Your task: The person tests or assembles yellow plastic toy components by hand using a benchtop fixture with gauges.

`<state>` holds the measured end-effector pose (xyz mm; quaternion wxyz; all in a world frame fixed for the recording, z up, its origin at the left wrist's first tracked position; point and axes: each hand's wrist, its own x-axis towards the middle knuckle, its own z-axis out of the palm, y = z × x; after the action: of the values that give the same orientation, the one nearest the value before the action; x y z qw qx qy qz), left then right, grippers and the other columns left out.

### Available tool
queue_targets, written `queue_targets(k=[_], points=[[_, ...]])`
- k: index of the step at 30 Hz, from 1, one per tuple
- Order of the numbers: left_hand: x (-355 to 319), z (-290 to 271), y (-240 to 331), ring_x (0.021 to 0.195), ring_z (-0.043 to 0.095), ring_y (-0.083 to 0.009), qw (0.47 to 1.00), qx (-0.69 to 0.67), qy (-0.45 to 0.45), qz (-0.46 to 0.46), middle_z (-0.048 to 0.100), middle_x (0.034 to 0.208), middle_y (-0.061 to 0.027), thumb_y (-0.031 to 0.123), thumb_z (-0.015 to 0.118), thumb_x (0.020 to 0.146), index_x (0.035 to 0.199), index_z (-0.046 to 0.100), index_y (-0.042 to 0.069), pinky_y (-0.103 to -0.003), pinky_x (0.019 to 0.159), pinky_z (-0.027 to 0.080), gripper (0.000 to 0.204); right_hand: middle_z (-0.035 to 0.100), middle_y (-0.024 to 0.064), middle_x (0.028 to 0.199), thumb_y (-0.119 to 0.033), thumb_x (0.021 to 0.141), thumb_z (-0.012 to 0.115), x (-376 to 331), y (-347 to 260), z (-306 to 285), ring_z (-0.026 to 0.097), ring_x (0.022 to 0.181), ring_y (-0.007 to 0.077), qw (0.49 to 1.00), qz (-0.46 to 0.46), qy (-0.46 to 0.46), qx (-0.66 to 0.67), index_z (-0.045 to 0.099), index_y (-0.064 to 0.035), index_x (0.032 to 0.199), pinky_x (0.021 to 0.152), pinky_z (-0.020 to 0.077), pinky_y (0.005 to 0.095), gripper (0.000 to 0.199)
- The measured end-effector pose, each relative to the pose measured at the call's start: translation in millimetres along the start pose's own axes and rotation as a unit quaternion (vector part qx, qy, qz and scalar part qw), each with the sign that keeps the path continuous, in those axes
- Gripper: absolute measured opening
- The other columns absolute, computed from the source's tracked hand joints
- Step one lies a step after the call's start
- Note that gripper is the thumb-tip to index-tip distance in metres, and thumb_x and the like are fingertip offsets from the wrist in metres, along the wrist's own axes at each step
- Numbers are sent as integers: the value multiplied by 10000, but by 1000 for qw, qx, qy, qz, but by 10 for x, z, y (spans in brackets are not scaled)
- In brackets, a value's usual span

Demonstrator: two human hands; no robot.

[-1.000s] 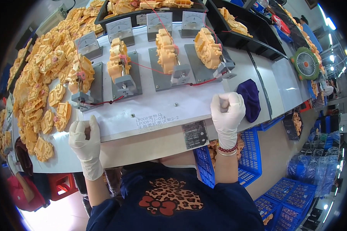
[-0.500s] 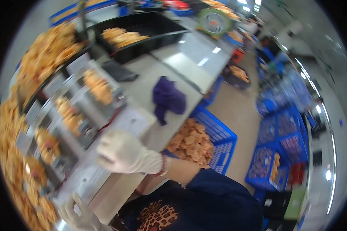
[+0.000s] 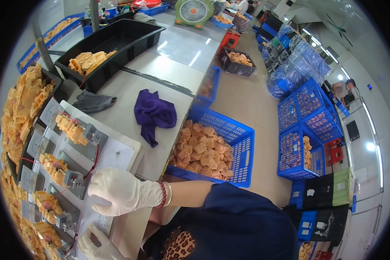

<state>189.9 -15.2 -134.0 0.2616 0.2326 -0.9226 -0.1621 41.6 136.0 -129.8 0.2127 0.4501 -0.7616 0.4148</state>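
My right hand (image 3: 117, 191), in a white glove, hovers over the white board (image 3: 122, 152) beside a row of metal fixtures. Its fingers are curled inward; whatever they may hold is hidden. Below it, at the lower edge, my gloved left hand (image 3: 99, 246) has thumb and forefinger bent into a loop, and I cannot make out anything in the pinch. Tan moulded plastic parts sit in the fixtures, one (image 3: 72, 128) farthest, another (image 3: 54, 169) nearest my right hand, and a third (image 3: 47, 206) closer to my left. Red wires (image 3: 95, 157) run by the metal clamps (image 3: 76, 178).
Tan parts heap (image 3: 26, 104) behind the fixtures. A black tray (image 3: 136, 42), a grey cloth (image 3: 94, 102) and a purple cloth (image 3: 155, 112) lie on the bench. A blue crate (image 3: 245, 151) of parts stands beside it. Farther off are a green fan (image 3: 194, 12) and stacked blue crates (image 3: 305, 110).
The view has swung, shifting the bench and crates left and up in the picture. My right hand appears lower along the fixture row and nearer my left hand. Both hands stay curled.
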Motion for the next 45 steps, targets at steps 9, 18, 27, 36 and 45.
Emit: queue_targets(k=[9,18,27,36,45], points=[[83,-552,-329,570,590,-132,986,-2,149,73,673,672,-130,114,600,978,825,694,-23,-225,679,569,225,548,43,739,-119,779,743,138,99,-319,551,685,213,982,57,21,177,645,-97,881,641,442,341,143],[-227,-552,-894,894,594,-258,994,12,-11,-109,614,967,-132,138,644,940,1003,671,-15,-339,821,476,167,615,97,805,-154,785,754,164,55,-153,607,786,284,971,70,-113,199,673,-70,937,727,491,368,192],[-104,-444,-681,791,570,-254,996,25,84,12,641,847,-70,39,750,796,911,713,61,-364,730,471,123,639,91,895,-139,770,780,225,62,-259,648,833,248,972,111,-121,167,694,-72,981,745,521,338,237],[-134,-439,-715,744,567,-208,995,5,91,-30,650,811,-35,22,769,770,885,725,70,-325,684,469,132,653,75,868,-68,798,762,167,57,-186,649,783,178,969,113,-118,185,700,-62,959,710,518,285,173],[-153,-422,-729,715,547,-178,994,-11,99,-35,631,785,-20,21,769,768,880,730,77,-300,649,457,131,665,73,869,-62,816,748,168,27,-227,651,759,157,964,138,-141,178,714,-68,974,675,509,264,162]])
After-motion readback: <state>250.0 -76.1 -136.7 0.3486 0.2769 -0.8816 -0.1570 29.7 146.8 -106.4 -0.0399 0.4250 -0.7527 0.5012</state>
